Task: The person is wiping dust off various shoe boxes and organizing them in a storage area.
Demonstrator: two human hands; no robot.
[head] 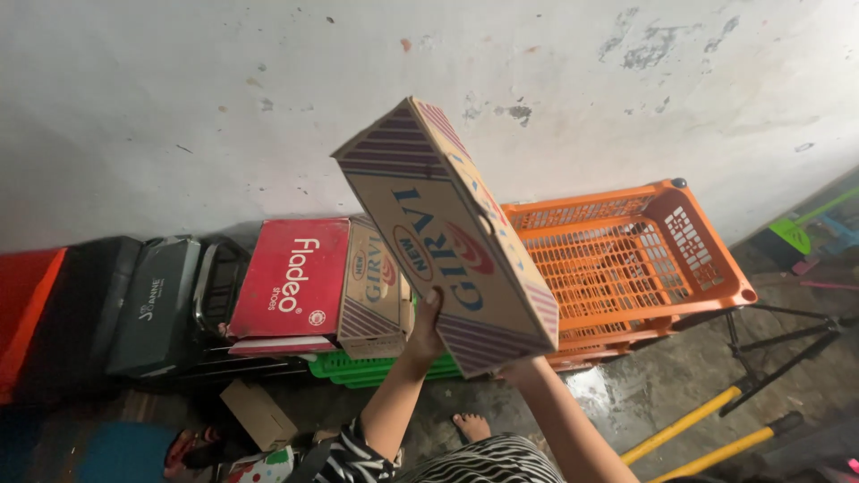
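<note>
Nearest, black-and-white striped sleeve (483,461). Above it, left hand (424,329) gripping the lower edge of a tan cardboard shoe box with purple striped ends (443,237); right hand (512,367) under its lower corner, mostly hidden, grasp impossible to tell. Box raised, tilted, before the grey wall (268,89), above an orange plastic crate (626,259) and a red shoe box (293,277).

Single head-worn view, looking down and forward, close on raised cardboard box (445,241), wall (179,98) probably near
</note>
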